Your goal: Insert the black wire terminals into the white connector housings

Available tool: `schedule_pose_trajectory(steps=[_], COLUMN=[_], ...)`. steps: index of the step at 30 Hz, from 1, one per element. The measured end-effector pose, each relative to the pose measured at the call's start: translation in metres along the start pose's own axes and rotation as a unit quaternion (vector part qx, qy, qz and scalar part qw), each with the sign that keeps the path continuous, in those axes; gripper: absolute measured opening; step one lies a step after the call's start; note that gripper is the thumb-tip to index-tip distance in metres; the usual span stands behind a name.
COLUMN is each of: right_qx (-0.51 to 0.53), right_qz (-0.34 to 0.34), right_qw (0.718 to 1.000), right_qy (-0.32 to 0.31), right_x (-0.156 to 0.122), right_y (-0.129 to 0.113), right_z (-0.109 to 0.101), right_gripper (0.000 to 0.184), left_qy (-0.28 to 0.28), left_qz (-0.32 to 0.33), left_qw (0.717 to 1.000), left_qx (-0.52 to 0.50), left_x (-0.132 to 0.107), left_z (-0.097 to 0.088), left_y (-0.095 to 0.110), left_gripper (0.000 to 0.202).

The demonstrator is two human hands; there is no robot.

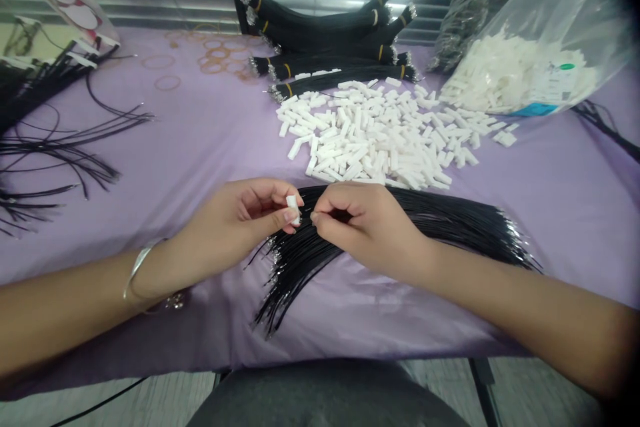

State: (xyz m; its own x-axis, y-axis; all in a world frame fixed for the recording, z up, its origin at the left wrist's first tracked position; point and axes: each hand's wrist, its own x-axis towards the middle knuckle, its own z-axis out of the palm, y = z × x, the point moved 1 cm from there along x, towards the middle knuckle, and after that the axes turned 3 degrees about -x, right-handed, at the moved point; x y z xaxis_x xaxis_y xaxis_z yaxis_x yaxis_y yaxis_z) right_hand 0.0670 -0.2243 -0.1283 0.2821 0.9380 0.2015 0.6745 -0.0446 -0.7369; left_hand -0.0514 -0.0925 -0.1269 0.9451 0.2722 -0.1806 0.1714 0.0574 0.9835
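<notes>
Between thumb and fingers of my left hand (255, 210) is a small white plastic connector housing (293, 208), held upright. My right hand (373, 220) is closed in a pinch just right of it, its fingertips a little apart from the housing. A wire end seems to be in that pinch, though most of it is hidden by the fingers. Beneath both hands lies a loose bundle of black wires (450, 220) with metal terminals at both ends. Behind them spreads a heap of white connector housings (370, 137).
Tied bundles of black wires (330, 33) lie at the back by the blinds. A clear bag (520, 73) of white housings stands at back right. Rubber bands (215, 57) are scattered at back left. More black wires (55, 140) with some white housings lie on the left.
</notes>
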Motion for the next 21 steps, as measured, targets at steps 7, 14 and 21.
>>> schedule_pose_trajectory(steps=[7, 14, 21], right_qx=[0.005, -0.016, -0.089], right_qz=[0.005, -0.012, -0.071], right_qw=[1.0, 1.0, 0.993], right_qy=[0.007, 0.003, 0.024], right_x=[-0.0008, 0.0012, -0.0021], right_y=[0.0007, 0.0002, -0.0011], right_z=[0.0006, 0.006, 0.0027], right_gripper=[0.016, 0.013, 0.012], left_qy=[0.006, 0.016, 0.02], left_qz=[-0.001, -0.014, -0.013], left_qw=[1.0, 1.0, 0.999], left_qx=[0.003, -0.001, -0.027], left_x=[0.0013, 0.0013, 0.0017], left_z=[-0.0004, 0.0006, -0.0019], left_y=[-0.0008, -0.0002, -0.0033], left_gripper=[0.002, 0.004, 0.008])
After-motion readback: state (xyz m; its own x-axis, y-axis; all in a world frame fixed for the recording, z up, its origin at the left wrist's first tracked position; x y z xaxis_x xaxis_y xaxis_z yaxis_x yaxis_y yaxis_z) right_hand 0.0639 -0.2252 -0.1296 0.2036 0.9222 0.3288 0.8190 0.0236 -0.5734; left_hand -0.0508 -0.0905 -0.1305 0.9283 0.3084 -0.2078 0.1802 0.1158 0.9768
